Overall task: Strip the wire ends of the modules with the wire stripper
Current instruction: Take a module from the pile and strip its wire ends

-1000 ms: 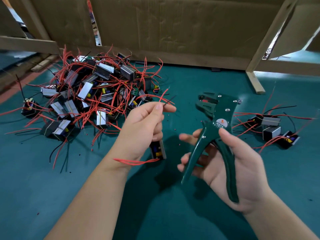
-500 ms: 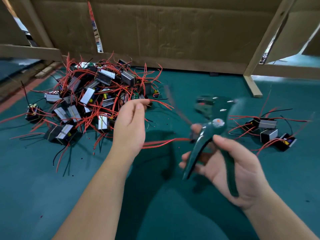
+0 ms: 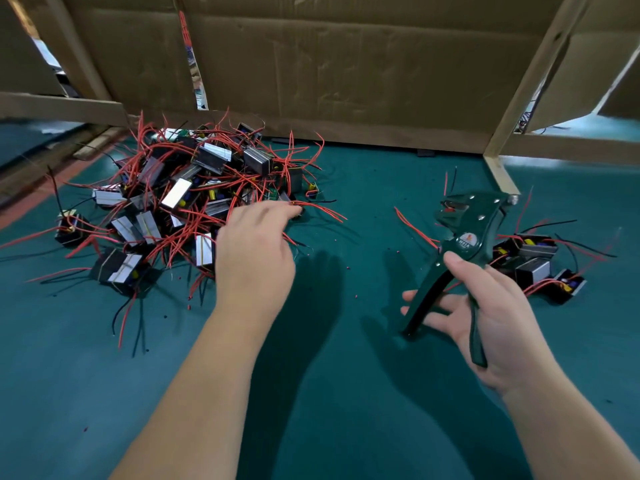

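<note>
Your right hand (image 3: pixel 491 317) has its grip round the wire stripper (image 3: pixel 464 237) (handles spread, head up). Your left hand (image 3: pixel 254 251) is at the right edge of the module pile (image 3: pixel 180 202) on the green worktop (image 3: pixel 329 375); it's blurred, so can't tell if its grip holds a wire. A few modules (image 3: pixel 533 261) lie just behind the stripper.

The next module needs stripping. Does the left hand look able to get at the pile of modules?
Probably yes: the left hand is at the near edge of the pile of modules, with nothing between them; the wire stripper is in the right hand.
</note>
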`<state>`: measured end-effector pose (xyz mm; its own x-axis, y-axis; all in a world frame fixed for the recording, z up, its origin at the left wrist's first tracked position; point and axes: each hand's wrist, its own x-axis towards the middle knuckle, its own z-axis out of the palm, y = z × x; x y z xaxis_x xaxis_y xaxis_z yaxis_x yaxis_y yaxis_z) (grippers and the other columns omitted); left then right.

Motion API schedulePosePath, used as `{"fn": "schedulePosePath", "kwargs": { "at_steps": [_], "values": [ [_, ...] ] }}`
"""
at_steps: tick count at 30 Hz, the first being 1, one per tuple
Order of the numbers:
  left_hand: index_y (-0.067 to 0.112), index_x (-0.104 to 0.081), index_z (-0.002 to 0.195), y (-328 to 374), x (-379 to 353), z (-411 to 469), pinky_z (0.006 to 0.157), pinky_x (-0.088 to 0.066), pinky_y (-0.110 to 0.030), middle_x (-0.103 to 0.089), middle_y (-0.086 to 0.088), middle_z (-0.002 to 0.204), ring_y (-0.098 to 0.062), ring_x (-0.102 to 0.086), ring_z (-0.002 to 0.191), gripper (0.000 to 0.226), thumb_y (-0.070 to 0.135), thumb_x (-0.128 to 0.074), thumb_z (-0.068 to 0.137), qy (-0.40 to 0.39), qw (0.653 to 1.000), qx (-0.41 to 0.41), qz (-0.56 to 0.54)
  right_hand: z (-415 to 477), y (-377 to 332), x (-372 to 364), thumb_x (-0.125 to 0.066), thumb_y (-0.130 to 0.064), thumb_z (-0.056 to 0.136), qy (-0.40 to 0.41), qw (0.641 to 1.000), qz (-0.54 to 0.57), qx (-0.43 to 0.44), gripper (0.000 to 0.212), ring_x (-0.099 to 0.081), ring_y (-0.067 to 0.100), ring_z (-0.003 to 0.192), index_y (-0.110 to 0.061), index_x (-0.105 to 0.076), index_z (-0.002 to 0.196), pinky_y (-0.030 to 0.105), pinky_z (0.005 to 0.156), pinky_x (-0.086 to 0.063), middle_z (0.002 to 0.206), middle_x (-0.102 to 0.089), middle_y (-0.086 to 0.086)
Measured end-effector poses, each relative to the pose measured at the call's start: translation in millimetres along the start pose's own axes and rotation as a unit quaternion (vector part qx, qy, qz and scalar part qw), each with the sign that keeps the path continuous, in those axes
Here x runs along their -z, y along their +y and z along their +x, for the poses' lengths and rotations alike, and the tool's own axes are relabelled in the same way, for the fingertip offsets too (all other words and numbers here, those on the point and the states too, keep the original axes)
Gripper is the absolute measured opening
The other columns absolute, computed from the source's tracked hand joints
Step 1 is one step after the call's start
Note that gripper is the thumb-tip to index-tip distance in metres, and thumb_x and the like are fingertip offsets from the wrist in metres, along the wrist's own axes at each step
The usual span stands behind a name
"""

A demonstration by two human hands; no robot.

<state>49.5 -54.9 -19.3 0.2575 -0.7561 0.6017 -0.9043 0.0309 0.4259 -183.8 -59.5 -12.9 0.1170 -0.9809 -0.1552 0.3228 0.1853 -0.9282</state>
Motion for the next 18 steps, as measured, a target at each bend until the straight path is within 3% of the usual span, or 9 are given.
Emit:
{"fn": "schedulePosePath", "kwargs": {
  "at_steps": [2, 4, 7, 9, 11, 13, 15, 18],
  "values": [
    [0.019, -0.056, 0.130, 1, -12, -1, 0.095, -0.032, -0.040, -0.049, 0.002, 0.141, -0.027, -0.041, 0.123, 0.055, -0.006, -0.050, 0.081, -0.091, 0.992, 0.014, 0.083, -1, 1, -2, -0.076, -0.035, 0.057, -0.007, 1.000, 0.002, -0.006, 0.041, -0.065, 0.048, 0.080, -0.012, -0.052, 0.081, 0.063, 0.069, -0.054, 0.084, -0.054, 0.011],
    [0.026, -0.054, 0.132, -6, -23, 0, 0.096, -0.018, -0.036, -0.039, 0.010, 0.148, -0.021, -0.033, 0.128, 0.054, 0.000, -0.050, 0.085, -0.118, 0.980, 0.035, 0.153, -1, 1, -3, -0.076, -0.035, 0.058, -0.014, 1.000, 0.006, -0.009, 0.041, -0.065, 0.047, 0.079, -0.011, -0.052, 0.082, 0.062, 0.068, -0.054, 0.087, -0.052, 0.012],
    [0.033, -0.069, 0.107, -15, -24, 3, 0.082, -0.013, -0.034, -0.055, 0.015, 0.131, -0.018, -0.038, 0.115, 0.031, 0.011, -0.053, 0.091, -0.103, 0.974, 0.104, 0.175, -1, 2, -3, -0.073, -0.032, 0.063, -0.022, 1.000, 0.012, -0.009, 0.036, -0.065, 0.047, 0.079, -0.011, -0.052, 0.083, 0.061, 0.067, -0.054, 0.093, -0.049, 0.015],
    [0.029, -0.073, 0.095, -15, -23, 4, 0.076, -0.015, -0.032, -0.067, 0.010, 0.111, -0.020, -0.047, 0.102, 0.021, 0.020, -0.054, 0.095, -0.074, 0.981, 0.105, 0.147, -3, 1, -4, -0.072, -0.031, 0.064, -0.022, 1.000, 0.019, -0.005, 0.035, -0.065, 0.046, 0.079, -0.010, -0.052, 0.084, 0.061, 0.066, -0.054, 0.093, -0.049, 0.015],
    [0.024, -0.075, 0.097, -12, -20, 4, 0.083, -0.033, -0.034, -0.073, 0.003, 0.099, -0.023, -0.059, 0.093, 0.018, 0.020, -0.058, 0.094, -0.013, 0.996, 0.078, 0.036, -4, 2, -7, -0.068, -0.028, 0.067, -0.021, 0.999, 0.032, 0.008, 0.031, -0.065, 0.044, 0.078, -0.010, -0.052, 0.087, 0.061, 0.068, -0.054, 0.094, -0.050, 0.016],
    [0.018, -0.074, 0.104, -5, -14, 3, 0.085, -0.049, -0.029, -0.074, 0.004, 0.098, -0.012, -0.066, 0.091, 0.018, 0.015, -0.062, 0.092, 0.061, 0.988, 0.061, -0.132, -6, 2, -9, -0.064, -0.024, 0.071, -0.028, 0.998, 0.053, 0.024, 0.029, -0.065, 0.042, 0.077, -0.010, -0.054, 0.095, 0.058, 0.069, -0.055, 0.095, -0.054, 0.017],
    [0.017, -0.073, 0.105, 7, -11, 0, 0.082, -0.050, -0.018, -0.072, 0.009, 0.095, -0.001, -0.066, 0.088, 0.018, 0.012, -0.065, 0.090, 0.084, 0.952, 0.077, -0.284, -7, 0, -10, -0.064, -0.022, 0.072, -0.058, 0.994, 0.085, 0.018, 0.036, -0.064, 0.040, 0.075, -0.008, -0.056, 0.105, 0.055, 0.067, -0.056, 0.096, -0.060, 0.014],
    [0.018, -0.073, 0.099, 26, -9, -6, 0.076, -0.055, -0.020, -0.074, 0.010, 0.087, -0.003, -0.067, 0.080, 0.018, 0.007, -0.067, 0.087, 0.014, 0.879, 0.143, -0.454, -9, -4, -11, -0.083, -0.027, 0.056, -0.148, 0.974, 0.159, -0.061, 0.064, -0.064, 0.039, 0.075, -0.003, -0.063, 0.113, 0.052, 0.067, -0.055, 0.107, -0.059, 0.016]
  ]
}}
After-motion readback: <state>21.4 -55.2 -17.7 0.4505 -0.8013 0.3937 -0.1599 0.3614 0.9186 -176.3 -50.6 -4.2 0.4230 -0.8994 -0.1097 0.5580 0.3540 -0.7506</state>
